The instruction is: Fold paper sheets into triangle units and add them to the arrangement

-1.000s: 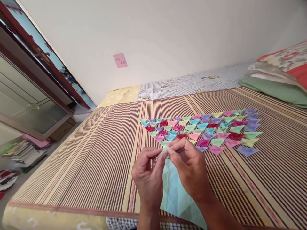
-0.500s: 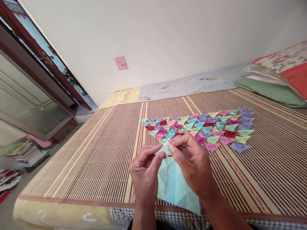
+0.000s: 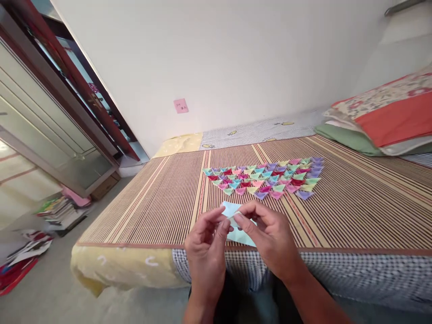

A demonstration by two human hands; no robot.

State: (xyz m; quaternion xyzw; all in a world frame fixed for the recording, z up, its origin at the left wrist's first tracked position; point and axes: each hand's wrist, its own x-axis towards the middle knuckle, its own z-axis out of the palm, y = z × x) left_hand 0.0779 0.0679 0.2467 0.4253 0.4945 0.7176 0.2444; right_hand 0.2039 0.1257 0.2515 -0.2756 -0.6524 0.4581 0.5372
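Observation:
A small pale green piece of folded paper is pinched between my two hands, mostly covered by the fingers. My left hand grips its left side with thumb and forefinger. On its right side, my right hand pinches it the same way. Below and behind the hands lies a larger light blue creased paper sheet, partly hidden by them. Beyond it, several rows of small folded paper triangles in many colours are laid out on the striped mat.
The mat covers a bed with a checked and yellow sheet hanging over its front edge. Folded bedding is piled at the right. A pink note is stuck to the wall. Books are stacked on the floor at left.
My view has pulled back and tilted up, so the bed's front edge and floor now show more. Both hands still pinch the small paper, now nearer the front edge.

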